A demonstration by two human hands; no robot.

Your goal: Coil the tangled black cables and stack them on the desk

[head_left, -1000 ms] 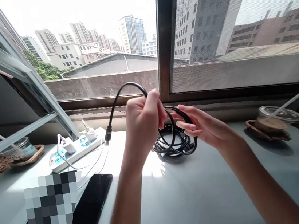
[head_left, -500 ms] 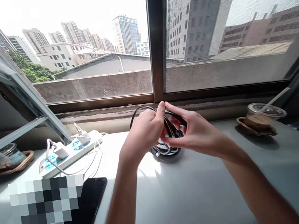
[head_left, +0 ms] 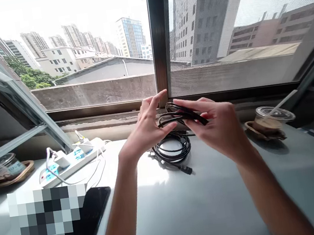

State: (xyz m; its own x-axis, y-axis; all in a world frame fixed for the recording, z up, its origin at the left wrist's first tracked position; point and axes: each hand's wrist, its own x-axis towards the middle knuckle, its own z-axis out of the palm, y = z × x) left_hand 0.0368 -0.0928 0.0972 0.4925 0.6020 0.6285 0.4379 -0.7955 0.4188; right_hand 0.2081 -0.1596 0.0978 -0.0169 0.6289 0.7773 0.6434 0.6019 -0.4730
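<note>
My right hand [head_left: 218, 124] pinches a bundle of looped black cable [head_left: 184, 113] between thumb and fingers, raised above the table. Its loops reach left toward my left hand [head_left: 148, 128], whose index finger points up and whose thumb stretches out beside the loops. That hand is open; whether its thumb touches the cable I cannot tell. Below both hands a second coiled black cable [head_left: 188, 150] lies on the table, with a black plug [head_left: 186, 170] at its near side.
A white power strip [head_left: 73, 165] with plugged-in chargers and white cords lies at left. Nearer stands a black phone or tablet [head_left: 95, 202], partly pixelated. Drink cups in brown holders sit at far left and at right [head_left: 272, 115]. A window frame [head_left: 160, 55] rises behind the table [head_left: 204, 211].
My left hand has loosened and spread its fingers. My right hand has moved right and up with the looped cable, so the coil on the table shows more fully.
</note>
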